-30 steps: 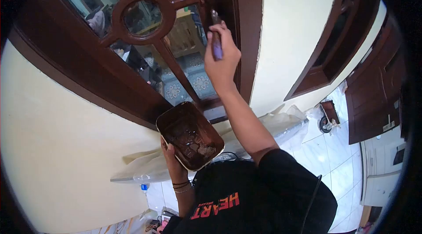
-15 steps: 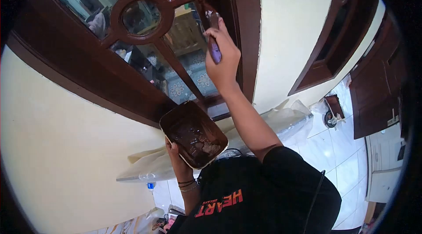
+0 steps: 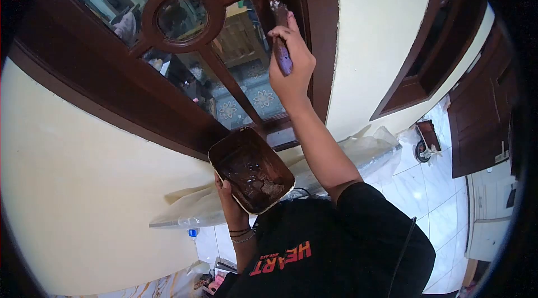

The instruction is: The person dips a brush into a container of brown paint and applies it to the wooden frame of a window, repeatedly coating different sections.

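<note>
Wall (image 3: pixel 84 203): cream, surrounding the window.
Window frame (image 3: pixel 112 96): dark brown wood, glossy, with a ring-shaped muntin and glass panes.
Tray (image 3: pixel 226 141): rectangular, coated in brown paint, held below the frame.
Right hand (image 3: pixel 291 68): clenched around the brush, raised to the frame's upright.
Left hand (image 3: pixel 227 197): gripping the tray's underside and near edge.
Brush (image 3: pixel 284 57): purple handle, bristles against the frame.

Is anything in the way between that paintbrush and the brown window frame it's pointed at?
Nothing visible is. The right hand holds the brush with its tip right up at the dark window frame, and no object lies between them. The tray of brown paint, held by the left hand, sits lower, clear of that path.
</note>
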The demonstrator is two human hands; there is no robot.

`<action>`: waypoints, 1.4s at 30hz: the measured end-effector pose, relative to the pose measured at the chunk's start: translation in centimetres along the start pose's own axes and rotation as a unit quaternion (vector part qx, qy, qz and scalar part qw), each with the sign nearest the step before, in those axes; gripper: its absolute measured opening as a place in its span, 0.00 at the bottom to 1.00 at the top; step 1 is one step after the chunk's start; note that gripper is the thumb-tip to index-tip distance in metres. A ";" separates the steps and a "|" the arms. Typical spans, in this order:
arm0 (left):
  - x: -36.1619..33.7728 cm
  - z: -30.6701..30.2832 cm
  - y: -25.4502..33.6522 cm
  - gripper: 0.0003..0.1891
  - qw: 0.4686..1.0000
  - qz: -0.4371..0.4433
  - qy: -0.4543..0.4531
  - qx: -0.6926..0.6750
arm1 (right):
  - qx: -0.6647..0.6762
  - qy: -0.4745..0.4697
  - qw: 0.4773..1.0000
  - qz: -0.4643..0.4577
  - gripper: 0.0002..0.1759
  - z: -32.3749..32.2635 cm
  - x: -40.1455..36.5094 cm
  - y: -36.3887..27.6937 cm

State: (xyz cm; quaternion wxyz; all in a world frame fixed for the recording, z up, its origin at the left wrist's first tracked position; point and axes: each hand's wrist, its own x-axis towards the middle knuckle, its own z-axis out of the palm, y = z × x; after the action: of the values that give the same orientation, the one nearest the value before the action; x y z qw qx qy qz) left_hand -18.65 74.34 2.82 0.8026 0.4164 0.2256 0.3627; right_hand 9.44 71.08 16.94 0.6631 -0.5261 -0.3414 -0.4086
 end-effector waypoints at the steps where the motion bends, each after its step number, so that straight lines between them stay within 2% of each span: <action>1: -0.1 0.1 0.1 0.40 1.000 0.003 0.001 0.006 | 0.011 -0.007 1.000 0.001 0.18 -0.1 -0.1 0.2; 3: -0.1 0.2 0.3 0.40 1.000 0.007 -0.005 0.000 | 0.025 -0.014 1.000 0.003 0.18 -0.1 -0.3 -0.2; 5: -0.3 0.2 0.0 0.40 1.000 0.011 -0.009 -0.010 | 0.008 -0.059 0.998 0.036 0.19 -0.4 -0.6 -1.1; 8: -0.1 0.2 0.0 0.40 1.000 0.013 0.005 -0.003 | -0.002 -0.024 1.000 0.010 0.19 -0.9 0.0 -1.0; 12: -0.5 0.0 -0.1 0.38 1.000 0.005 -0.009 -0.009 | -0.024 -0.066 0.997 0.011 0.19 -0.1 0.5 -1.6; 16: -0.2 0.3 -0.2 0.37 0.999 0.001 -0.017 -0.035 | -0.013 -0.067 0.998 0.014 0.18 -1.0 0.3 -1.9; 18: -0.2 -0.1 -0.5 0.37 1.000 -0.001 -0.010 -0.025 | -0.021 -0.031 0.999 -0.005 0.13 -0.8 0.7 -1.4; 21: -0.4 0.2 -0.4 0.37 1.000 -0.007 -0.016 -0.017 | -0.003 -0.010 1.000 0.013 0.07 0.2 0.2 -1.2; 22: -0.3 0.6 -0.3 0.37 0.999 -0.007 -0.025 -0.025 | 0.021 -0.018 0.994 0.101 0.11 -0.5 -0.5 -2.4; 23: -0.2 0.9 -0.3 0.37 0.999 -0.005 -0.029 -0.025 | 0.021 -0.015 0.995 0.097 0.11 -0.6 -1.2 -3.2; 25: -0.1 1.3 -0.2 0.37 0.999 0.000 -0.038 -0.030 | 0.055 0.037 0.973 0.222 0.16 -0.2 -2.7 -3.8; 27: -0.2 1.0 -0.2 0.37 0.999 -0.003 -0.033 -0.018 | 0.058 0.042 0.973 0.221 0.17 0.2 -2.4 -3.4; 30: -0.3 1.2 -0.1 0.37 1.000 -0.006 -0.028 -0.005 | 0.084 0.051 0.984 0.149 0.12 0.9 0.0 -2.2; 31: -0.5 1.3 -0.1 0.37 1.000 -0.004 -0.024 -0.006 | 0.083 0.053 0.984 0.150 0.12 0.7 0.0 -2.3; 33: -0.4 1.2 -0.1 0.37 1.000 -0.001 -0.029 -0.011 | 0.061 0.014 0.992 0.110 0.13 0.5 -0.1 -2.3; 34: -0.3 1.3 -0.2 0.37 0.999 0.001 -0.032 -0.018 | 0.041 0.027 0.997 0.063 0.11 0.6 -0.6 -1.7; 38: -0.4 1.3 0.1 0.37 1.000 0.002 -0.029 0.010 | 0.008 0.039 0.998 0.055 0.09 0.7 -0.2 -1.3; 40: -0.6 1.8 0.1 0.37 1.000 0.004 -0.028 0.003 | 0.039 -0.013 0.998 0.048 0.08 0.8 0.3 -2.2; 42: -0.7 1.5 -0.1 0.37 1.000 -0.003 -0.025 0.002 | 0.036 0.006 0.999 0.036 0.07 0.4 -0.1 -2.8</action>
State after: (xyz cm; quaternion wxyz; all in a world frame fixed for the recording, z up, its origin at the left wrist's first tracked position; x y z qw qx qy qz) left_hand -18.07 73.04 3.62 0.8079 0.4268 0.2072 0.3495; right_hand 6.89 71.13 18.14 0.6978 -0.5116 -0.3326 -0.3751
